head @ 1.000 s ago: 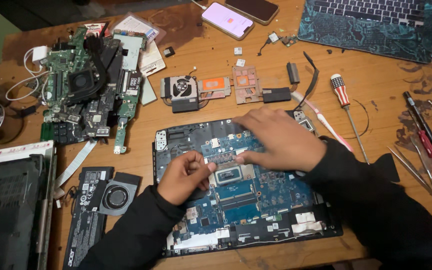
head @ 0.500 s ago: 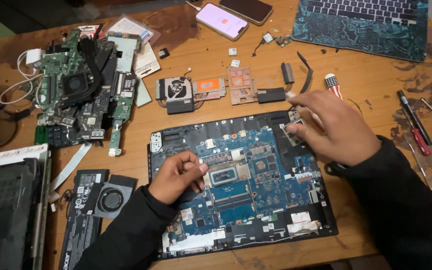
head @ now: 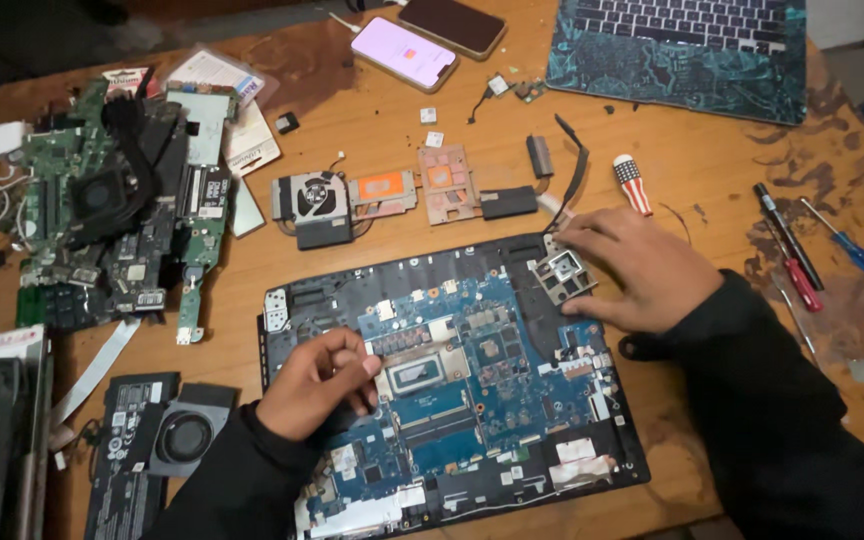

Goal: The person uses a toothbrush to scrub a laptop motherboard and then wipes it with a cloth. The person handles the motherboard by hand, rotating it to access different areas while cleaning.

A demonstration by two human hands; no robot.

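Wooden table (head: 372,150) is strewn with parts. In front of you lies the open laptop base (head: 282,345) with its blue motherboard (head: 512,400) seated in it. Step in hand looks like strip-down of that base. Your right hand (head: 642,270) is at the top right corner, forefinger and thumb spread around a small metal bracket (head: 562,275). The bracket sits at your fingertips, touching them, on the base's corner; can't tell if it's gripped or only touched. Your left hand (head: 317,385) is curled on the board just left of the processor, fingertips pinched close; whether anything tiny is between them is hidden. Judgement: lifting the bracket calls for a firm two-finger pinch while the left hand steadies the board. The fan and heatsink (head: 392,195) lie above the base, and the striped screwdriver (head: 632,183) is near your right hand.
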